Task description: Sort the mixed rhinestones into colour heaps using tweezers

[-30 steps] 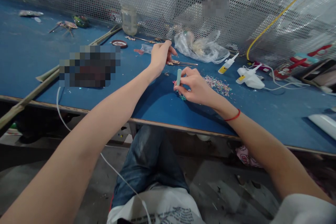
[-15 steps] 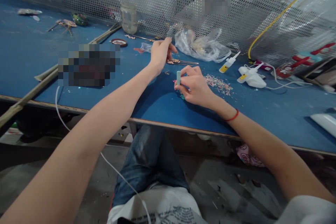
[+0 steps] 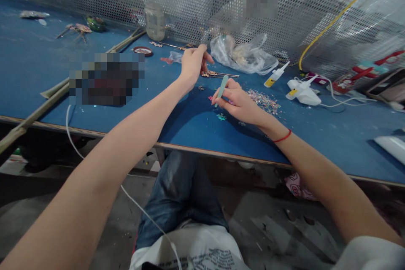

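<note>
My right hand pinches a slim, flat, pale green stick-like tool, tilted with its upper end leaning right. Under and beside it lie small pink pieces and a cluster of green sequins. A scattered heap of multicoloured sequins spreads just behind this hand. Farther back, my left hand is bent down at the wrist with curled fingers, close to metal hairpins with ornate heads. Whatever its fingertips hold is hidden.
Behind the hands are a clear plastic bag, a glass jar and a roll of brown tape. Glue bottles and a white cable stand right. A bamboo pole crosses the left table edge. Perforated metal forms the back.
My right hand has turned and lowered slightly, so the green tool shows more of its length, and the green sequins are uncovered. My left hand has stayed in place.
</note>
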`<state>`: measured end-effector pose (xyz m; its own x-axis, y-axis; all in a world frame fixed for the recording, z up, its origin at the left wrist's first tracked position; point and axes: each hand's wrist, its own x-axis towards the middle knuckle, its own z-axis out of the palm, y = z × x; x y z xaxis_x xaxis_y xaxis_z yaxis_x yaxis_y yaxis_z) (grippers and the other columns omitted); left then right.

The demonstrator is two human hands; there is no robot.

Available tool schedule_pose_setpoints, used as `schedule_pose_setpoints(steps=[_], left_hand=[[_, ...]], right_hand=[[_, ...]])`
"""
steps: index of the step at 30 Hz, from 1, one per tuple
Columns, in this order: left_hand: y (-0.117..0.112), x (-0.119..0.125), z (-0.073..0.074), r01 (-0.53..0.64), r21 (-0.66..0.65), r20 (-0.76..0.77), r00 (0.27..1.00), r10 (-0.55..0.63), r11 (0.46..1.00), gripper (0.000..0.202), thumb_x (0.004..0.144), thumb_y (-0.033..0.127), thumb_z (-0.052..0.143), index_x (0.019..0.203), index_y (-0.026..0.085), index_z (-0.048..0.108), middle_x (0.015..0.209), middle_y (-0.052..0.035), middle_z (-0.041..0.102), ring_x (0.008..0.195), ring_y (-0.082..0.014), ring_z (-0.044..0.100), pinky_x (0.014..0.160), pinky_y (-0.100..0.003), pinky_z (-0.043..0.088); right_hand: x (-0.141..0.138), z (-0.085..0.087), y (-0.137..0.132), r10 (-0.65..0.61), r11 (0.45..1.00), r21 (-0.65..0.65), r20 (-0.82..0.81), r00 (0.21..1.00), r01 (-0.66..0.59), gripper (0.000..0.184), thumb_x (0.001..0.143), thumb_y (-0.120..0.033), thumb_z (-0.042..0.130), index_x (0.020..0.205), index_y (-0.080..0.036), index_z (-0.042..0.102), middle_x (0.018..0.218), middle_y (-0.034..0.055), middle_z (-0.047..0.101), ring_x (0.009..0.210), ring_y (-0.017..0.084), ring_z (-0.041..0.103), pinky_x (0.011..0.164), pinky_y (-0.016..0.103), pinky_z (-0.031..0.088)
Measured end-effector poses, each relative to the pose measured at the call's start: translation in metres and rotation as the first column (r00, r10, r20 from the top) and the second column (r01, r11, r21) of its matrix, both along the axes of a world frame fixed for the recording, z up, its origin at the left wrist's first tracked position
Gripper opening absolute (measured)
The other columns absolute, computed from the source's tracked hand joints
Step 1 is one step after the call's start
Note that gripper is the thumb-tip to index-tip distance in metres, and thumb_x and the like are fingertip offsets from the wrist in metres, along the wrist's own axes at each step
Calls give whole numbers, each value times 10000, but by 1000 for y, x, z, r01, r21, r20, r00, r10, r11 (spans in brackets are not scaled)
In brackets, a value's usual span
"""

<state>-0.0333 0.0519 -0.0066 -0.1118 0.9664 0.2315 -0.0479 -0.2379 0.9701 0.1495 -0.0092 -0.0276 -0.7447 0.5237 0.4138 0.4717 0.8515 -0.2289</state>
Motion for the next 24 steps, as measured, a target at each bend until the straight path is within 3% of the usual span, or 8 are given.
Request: schedule_pose_setpoints(steps=[7, 15, 24], left_hand=[[0, 2, -1, 14, -11, -16, 1000, -15, 1000, 461, 979, 336, 400, 553, 254, 559, 449, -30, 454, 669, -179, 558, 651, -291, 424], [0, 3, -1, 18, -4, -12, 1000, -18, 1000, 485, 983, 297, 405, 529, 216, 553, 491, -5, 436, 520, -122, 465, 580, -267, 398], [3, 2, -4, 27, -17, -45, 999, -28, 999, 436, 984, 347, 402, 590, 245, 558, 452, -13, 430, 654, -161, 526, 648, -279, 407]], right_hand=[[-6, -4, 3, 4, 996, -92, -139, 990, -17, 145, 1021, -322, 526, 946, -232, 611, 851, 65, 678, 969, 269, 579, 876, 435, 501], [-8, 2, 1, 97, 988, -109, -81, 992, -105, 166, 992, -264, 537, 872, -210, 638, 869, 73, 672, 937, 251, 583, 806, 399, 494], [-8, 0, -2, 66, 983, -158, -140, 988, -88, 158, 994, -246, 535, 873, -215, 631, 829, 59, 675, 937, 236, 586, 757, 365, 496]])
